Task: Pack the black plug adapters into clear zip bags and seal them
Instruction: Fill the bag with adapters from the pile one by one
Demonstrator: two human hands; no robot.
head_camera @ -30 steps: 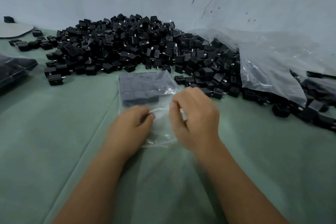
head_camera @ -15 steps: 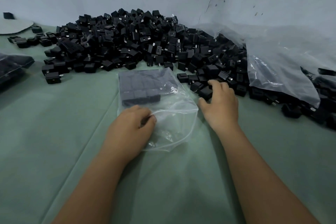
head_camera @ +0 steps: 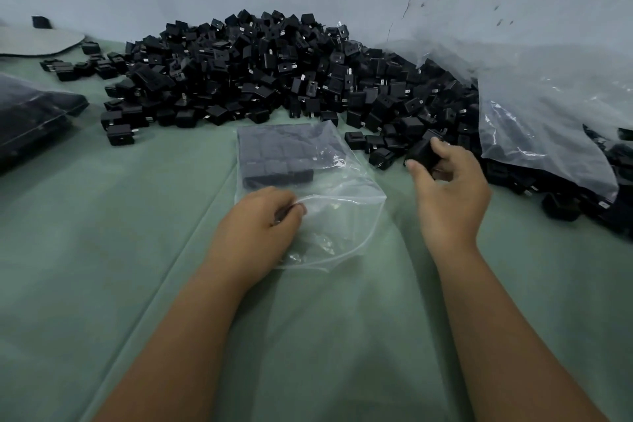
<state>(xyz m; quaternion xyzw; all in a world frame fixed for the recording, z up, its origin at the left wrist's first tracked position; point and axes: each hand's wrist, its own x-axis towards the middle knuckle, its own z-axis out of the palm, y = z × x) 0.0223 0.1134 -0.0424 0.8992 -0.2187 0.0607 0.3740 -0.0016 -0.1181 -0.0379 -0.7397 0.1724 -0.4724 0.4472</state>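
Green cloth covers the surface point(head_camera: 102, 267) across the lower frame. Across the upper centre lies a heap of black plug adapters point(head_camera: 274, 72). At centre, a clear zip bag point(head_camera: 335, 216) holds adapters packed flat. Left hand point(head_camera: 255, 233) pinches its open mouth; right hand point(head_camera: 448, 195), centre right, curls its fingers point(head_camera: 442, 151) round one adapter point(head_camera: 423, 151).
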